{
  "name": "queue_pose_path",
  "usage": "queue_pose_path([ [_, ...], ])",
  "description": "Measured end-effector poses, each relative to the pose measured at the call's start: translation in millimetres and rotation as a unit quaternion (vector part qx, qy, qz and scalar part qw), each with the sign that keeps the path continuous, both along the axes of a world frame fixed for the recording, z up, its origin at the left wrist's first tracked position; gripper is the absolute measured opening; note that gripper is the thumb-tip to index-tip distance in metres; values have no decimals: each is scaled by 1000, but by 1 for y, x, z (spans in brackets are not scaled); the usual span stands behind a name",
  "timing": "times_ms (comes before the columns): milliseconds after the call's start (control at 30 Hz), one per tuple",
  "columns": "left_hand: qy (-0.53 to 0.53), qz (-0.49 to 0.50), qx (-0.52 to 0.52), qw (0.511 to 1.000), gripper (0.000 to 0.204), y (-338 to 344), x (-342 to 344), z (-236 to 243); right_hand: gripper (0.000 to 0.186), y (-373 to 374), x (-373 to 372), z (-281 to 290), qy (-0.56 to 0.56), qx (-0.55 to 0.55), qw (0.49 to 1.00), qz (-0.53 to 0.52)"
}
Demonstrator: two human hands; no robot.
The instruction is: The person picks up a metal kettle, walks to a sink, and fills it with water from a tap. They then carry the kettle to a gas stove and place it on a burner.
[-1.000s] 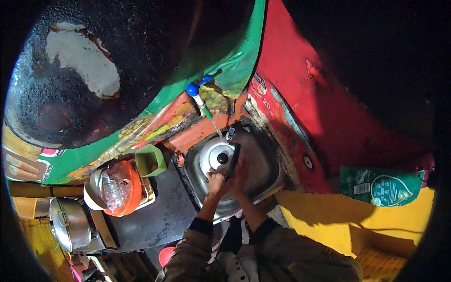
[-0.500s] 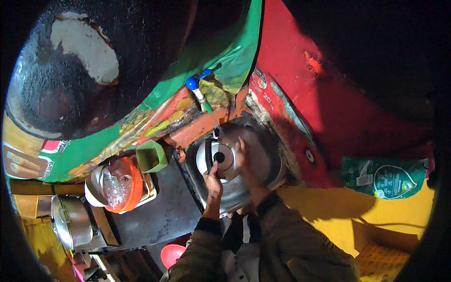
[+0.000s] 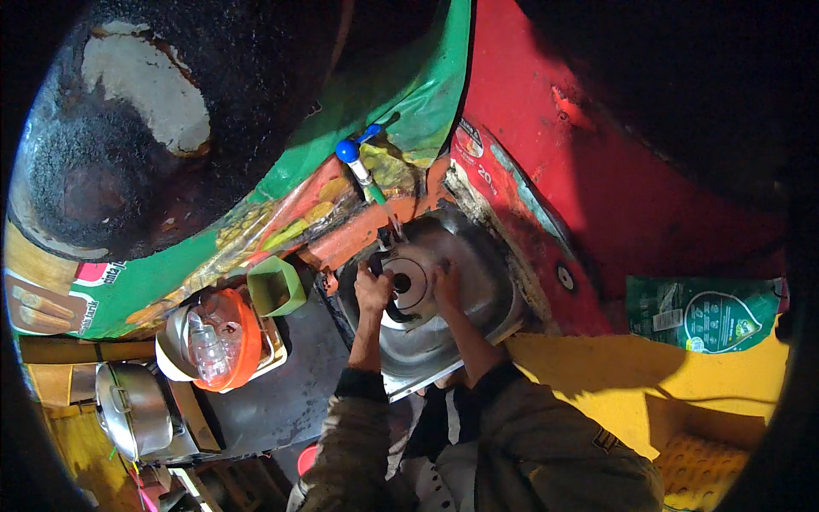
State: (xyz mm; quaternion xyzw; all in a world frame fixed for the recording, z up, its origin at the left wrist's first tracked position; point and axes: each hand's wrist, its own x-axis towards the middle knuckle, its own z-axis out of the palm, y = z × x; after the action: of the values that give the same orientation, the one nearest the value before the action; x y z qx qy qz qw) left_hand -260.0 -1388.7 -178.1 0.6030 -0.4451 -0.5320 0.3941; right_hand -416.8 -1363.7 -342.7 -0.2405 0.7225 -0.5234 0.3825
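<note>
A metal kettle [image 3: 413,294] with a black lid knob and black handle sits in the steel sink [image 3: 486,299], below a blue-topped tap [image 3: 362,171] from which a thin stream of water runs. My left hand [image 3: 372,290] has its fingers curled round the black handle at the kettle's left. My right hand [image 3: 445,286] grips the kettle's right side, its fingertips partly hidden.
Left of the sink stand a green square container [image 3: 286,290], an orange bowl with clear plastic pieces [image 3: 247,350] and a metal pot [image 3: 141,414]. A large blackened surface [image 3: 102,196] occupies the upper left. A green pouch [image 3: 657,303] lies right on a yellow surface.
The kettle has turned, its handle shifting leftward. My left hand has moved left and up with it, and my right hand has come down onto the kettle's right side.
</note>
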Motion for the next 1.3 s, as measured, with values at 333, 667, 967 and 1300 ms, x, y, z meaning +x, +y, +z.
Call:
queue_pose_path([
  [333,286,287,-52,913,22,49,-24,-47,46,54,-2,64,126,-326,901,259],
  [667,405,397,43,823,33,57,-51,-48,52,71,56,-48,-325,-163,920,-144],
  [967,292,412,20,863,24,57,-54,-41,42,-64,-53,-3,-265,-80,930,240],
  [1300,257,337,22,905,19,48,-35,-46,33,-28,-7,67,411,-264,776,399],
])
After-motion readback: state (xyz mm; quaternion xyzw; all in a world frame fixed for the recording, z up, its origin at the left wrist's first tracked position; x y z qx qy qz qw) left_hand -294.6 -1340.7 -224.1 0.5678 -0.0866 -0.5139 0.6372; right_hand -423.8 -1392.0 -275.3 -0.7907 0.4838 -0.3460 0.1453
